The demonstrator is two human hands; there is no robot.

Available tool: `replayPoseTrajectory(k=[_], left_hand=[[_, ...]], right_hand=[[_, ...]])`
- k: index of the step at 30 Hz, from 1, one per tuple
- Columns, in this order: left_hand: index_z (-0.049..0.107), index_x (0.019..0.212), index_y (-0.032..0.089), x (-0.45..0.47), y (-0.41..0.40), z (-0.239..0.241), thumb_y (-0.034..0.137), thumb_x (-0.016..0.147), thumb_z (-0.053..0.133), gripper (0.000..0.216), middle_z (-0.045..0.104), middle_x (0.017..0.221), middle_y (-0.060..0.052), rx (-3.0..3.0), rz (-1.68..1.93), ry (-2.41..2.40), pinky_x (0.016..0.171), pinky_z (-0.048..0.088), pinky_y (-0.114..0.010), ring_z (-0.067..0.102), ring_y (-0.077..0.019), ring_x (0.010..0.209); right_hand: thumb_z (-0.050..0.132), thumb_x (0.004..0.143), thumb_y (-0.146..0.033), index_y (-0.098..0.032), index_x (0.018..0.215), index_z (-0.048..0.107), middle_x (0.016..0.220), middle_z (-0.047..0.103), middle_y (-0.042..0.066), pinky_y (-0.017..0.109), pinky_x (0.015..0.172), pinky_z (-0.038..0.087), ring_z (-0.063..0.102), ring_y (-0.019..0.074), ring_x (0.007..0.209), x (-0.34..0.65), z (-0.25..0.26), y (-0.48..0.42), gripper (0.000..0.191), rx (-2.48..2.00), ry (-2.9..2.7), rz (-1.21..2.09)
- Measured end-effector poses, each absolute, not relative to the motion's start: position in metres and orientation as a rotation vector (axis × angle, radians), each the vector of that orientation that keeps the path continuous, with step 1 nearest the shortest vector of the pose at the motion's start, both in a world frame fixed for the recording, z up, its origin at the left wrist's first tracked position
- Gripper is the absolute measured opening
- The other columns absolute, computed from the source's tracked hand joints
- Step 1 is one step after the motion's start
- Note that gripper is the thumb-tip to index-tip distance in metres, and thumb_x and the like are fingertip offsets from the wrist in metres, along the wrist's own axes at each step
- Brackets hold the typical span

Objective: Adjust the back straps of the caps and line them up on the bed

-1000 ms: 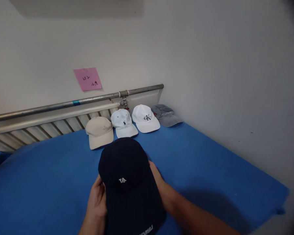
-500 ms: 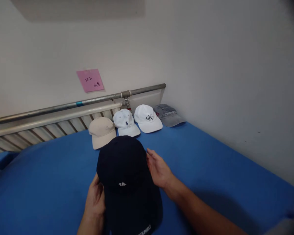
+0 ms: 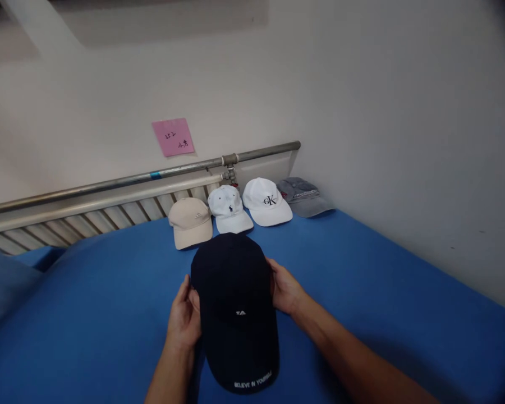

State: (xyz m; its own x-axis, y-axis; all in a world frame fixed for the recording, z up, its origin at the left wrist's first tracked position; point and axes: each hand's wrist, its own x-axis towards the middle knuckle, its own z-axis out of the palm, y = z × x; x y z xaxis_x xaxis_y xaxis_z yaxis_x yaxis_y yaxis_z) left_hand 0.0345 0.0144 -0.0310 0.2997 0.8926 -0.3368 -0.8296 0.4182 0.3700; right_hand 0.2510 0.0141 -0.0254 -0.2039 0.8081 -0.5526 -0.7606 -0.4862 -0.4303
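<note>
Being gripped along its 2 sides by the left hand (image 3: 185, 317) and the right hand (image 3: 286, 289), the black cap (image 3: 235, 275) is held crown away and brim toward the camera. Each hand is filled by 1 edge of the crown; some fingers are hidden by it. "BELIEVE IN YOURSELF" can be read on the brim. The cap is seen above the blue sheet (image 3: 118, 314); whether the sheet is touched by it cannot be told.

Beyond it, 4 caps are set side by side: the beige cap (image 3: 189, 224), the pony cap (image 3: 231, 210), the GK cap (image 3: 267, 202) and, beside the wall (image 3: 404, 140), the gray cap (image 3: 306, 197). Behind them are seen the radiator (image 3: 122, 216) and the pipe (image 3: 185, 168). Above, "252" is written on the pink note (image 3: 172, 140).
</note>
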Motion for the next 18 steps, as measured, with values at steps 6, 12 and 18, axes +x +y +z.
replayPoseTrajectory(k=[6,12,18], left_hand=[[0.074,0.086,0.015,0.034,0.017,-0.037,0.024,0.1,0.032,0.045,0.075,0.072,-0.004,0.116,1.135,0.478,0.073,0.053,-0.017,0.07,-0.0115,0.064],[0.073,0.082,0.014,0.036,0.016,-0.034,0.025,0.101,0.027,0.051,0.074,0.071,-0.005,0.109,1.17,0.534,0.067,0.053,-0.018,0.07,-0.0117,0.064],[0.072,0.084,0.014,0.047,0.009,-0.023,0.027,0.102,0.028,0.049,0.074,0.072,-0.004,0.193,1.111,0.626,0.065,0.054,-0.02,0.069,-0.0116,0.06]], right_hand=[[0.054,0.089,-0.031,-0.017,0.077,0.066,0.067,0.07,0.002,0.028,0.071,0.05,0.065,0.0151,0.063,0.252,-0.03,0.017,0.022,-0.915,-0.066,1.853],[0.055,0.088,-0.027,-0.017,0.074,0.066,0.063,0.069,0.001,0.026,0.067,0.049,0.063,0.0136,0.059,0.25,-0.031,0.018,0.021,-0.904,-0.086,1.839],[0.052,0.09,-0.027,-0.017,0.075,0.067,0.065,0.071,0.002,0.028,0.071,0.05,0.066,0.0152,0.061,0.254,-0.026,0.019,0.024,-0.896,-0.083,1.797]])
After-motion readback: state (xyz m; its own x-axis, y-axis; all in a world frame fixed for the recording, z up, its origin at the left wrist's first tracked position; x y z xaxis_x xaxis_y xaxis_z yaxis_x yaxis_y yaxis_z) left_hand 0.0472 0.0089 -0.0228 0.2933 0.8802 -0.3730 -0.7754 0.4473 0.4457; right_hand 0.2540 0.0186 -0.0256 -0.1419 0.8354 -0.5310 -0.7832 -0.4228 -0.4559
